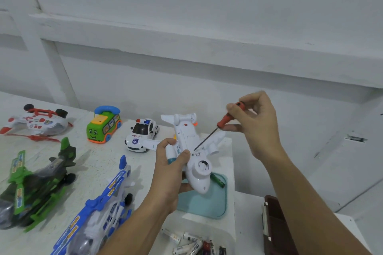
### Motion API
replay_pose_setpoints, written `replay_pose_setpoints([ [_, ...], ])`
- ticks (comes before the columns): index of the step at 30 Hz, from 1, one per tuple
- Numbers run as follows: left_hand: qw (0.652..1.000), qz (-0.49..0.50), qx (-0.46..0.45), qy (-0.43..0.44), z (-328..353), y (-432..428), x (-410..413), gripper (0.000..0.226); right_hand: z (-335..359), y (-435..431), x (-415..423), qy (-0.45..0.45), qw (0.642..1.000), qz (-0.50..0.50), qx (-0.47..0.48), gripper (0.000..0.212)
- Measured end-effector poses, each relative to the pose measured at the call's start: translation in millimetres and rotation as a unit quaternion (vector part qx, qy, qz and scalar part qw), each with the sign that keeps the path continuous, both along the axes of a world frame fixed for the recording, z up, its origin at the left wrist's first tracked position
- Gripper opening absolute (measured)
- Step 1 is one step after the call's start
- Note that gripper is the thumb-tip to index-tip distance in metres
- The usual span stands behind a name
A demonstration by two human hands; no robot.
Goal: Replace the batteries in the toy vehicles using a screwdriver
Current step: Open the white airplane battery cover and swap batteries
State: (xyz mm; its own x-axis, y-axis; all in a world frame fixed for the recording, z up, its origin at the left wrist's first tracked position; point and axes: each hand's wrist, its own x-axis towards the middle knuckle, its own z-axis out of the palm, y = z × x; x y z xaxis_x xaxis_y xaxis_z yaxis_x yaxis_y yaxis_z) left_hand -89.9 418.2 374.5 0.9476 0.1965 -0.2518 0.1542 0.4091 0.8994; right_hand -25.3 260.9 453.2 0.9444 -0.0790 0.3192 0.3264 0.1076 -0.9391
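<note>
**Fingers (233, 127) pinch screwdriver (224, 119) over upturned plane (186, 133)**

Right hand (256, 124) holds the handle, tip on the plane's belly, shaft slanting toward 2 o'clock. Left hand (171, 170) grips the plane above a teal tray (207, 203), at 3 o'clock of the police car (141, 134).

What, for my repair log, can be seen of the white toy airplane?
The white toy airplane is glossy plastic, held belly-up, nose toward the camera. A round socket sits near the nose; an orange tab shows by the tail. The left hand grips its engine side; the right hand holds an orange-handled screwdriver, tip on its underside.
</note>
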Motion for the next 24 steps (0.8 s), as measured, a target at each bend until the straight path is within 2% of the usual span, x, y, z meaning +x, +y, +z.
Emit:
replay_pose_setpoints([
  [5, 0.999, 0.034, 0.005, -0.001, -0.1, 6.0, 3.8, 0.024, -33.2, -49.4, 33.3, 0.146, 0.962, -0.044, 0.228, 0.006],
  [6, 0.999, 0.04, 0.006, -0.001, -0.7, 7.2, 4.5, 0.024, -43.4, -58.2, 37.5, 0.161, 0.953, -0.06, 0.251, 0.002],
  [8, 0.999, 0.051, 0.008, -0.004, -1.8, 9.7, 5.2, 0.025, -69.5, -69.0, 43.2, 0.19, 0.944, -0.092, 0.253, 0.006],
  [12, 0.998, 0.067, 0.014, -0.011, -2.2, 13.1, 5.9, 0.025, -125.4, -64.7, 42.9, 0.228, 0.96, -0.102, 0.13, 0.013],
  [15, 0.997, 0.076, 0.025, -0.012, -1.7, 14.5, 5.7, 0.025, -156.8, -52.7, 35.8, 0.21, 0.972, -0.09, -0.059, 0.019],
  [18, 0.996, 0.08, 0.036, -0.011, -2.0, 14.2, 4.6, 0.025, -175.5, -41.4, 26.9, 0.149, 0.958, -0.099, -0.224, 0.017],
  [21, 0.996, 0.081, 0.044, -0.009, -2.8, 14.3, 3.7, 0.025, -185.2, -38.6, 21.7, 0.105, 0.947, -0.088, -0.292, 0.016],
  [24, 0.996, 0.082, 0.044, -0.008, -4.6, 15.0, 2.8, 0.025, -185.3, -39.4, 20.2, 0.093, 0.943, -0.075, -0.31, 0.023],
])
